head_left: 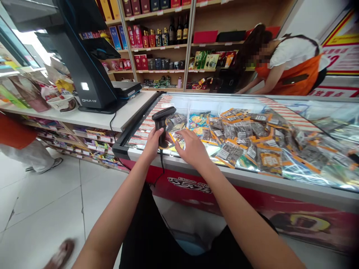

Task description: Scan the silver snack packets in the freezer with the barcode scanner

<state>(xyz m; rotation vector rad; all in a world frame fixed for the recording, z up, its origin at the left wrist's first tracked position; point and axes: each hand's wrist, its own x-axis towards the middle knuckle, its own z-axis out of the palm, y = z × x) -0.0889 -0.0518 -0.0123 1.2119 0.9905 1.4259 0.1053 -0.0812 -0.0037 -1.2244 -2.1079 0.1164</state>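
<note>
A black handheld barcode scanner (pixel 160 125) stands upright in my left hand (pixel 153 144), whose fingers wrap its handle. Its cable hangs down past the edge of the glass-topped chest freezer (pixel 123 152). Just to the right, my right hand (pixel 192 145) is over the near left part of the glass top, thumb and fingers apart. Its fingertips are near a small packet by the scanner; I cannot tell whether they touch it. Several orange-edged snack packets (pixel 230 151) lie in a loose heap beyond and to the right. Blue packets (pixel 199 119) lie behind my right hand.
A dark checkout machine (pixel 95 74) stands on the white counter (pixel 131 106) at left, beside a bowl (pixel 63 103). A person in an orange apron (pixel 297 76) bends behind the freezer. Shelves (pixel 159 46) of bottles and boxes line the back. Another person's foot (pixel 50 164) shows at left.
</note>
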